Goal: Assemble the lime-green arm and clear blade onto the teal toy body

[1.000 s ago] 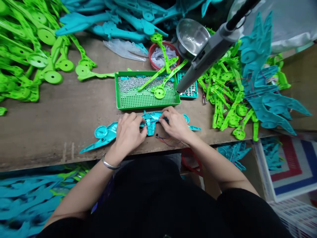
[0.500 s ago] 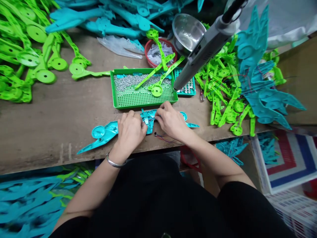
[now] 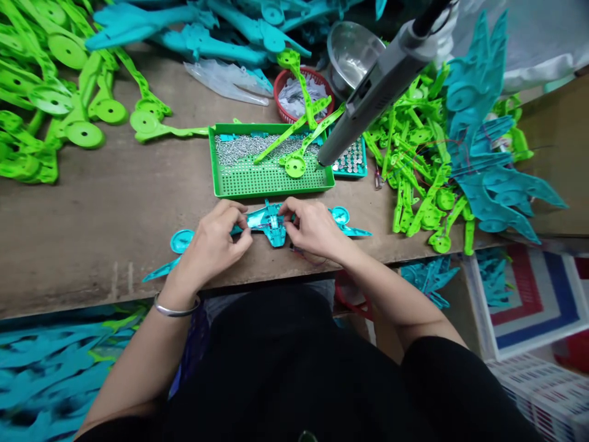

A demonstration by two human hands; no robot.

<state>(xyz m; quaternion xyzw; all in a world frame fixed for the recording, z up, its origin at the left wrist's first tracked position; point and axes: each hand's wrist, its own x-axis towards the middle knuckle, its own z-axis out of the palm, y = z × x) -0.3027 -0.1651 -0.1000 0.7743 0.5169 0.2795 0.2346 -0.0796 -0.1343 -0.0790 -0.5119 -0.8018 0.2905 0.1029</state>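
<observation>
Worktable (image 3: 92,233), hands (image 3: 315,227) at teal part (image 3: 275,232), perhaps crates (image 3: 545,387) below

The light is soft, the edges stretched.

Left fingers (image 3: 236,216) and right fingers (image 3: 291,207) work over a turquoise part (image 3: 275,237) — green tray (image 3: 251,182) just beyond.

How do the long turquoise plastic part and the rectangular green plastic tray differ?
The long turquoise plastic part tapers to pointed ends; the rectangular green plastic tray has straight sides. The left hand and right hand partly cover the part, while the tray, beyond them, holds small silvery metal pieces. Both are longer than wide.
</observation>
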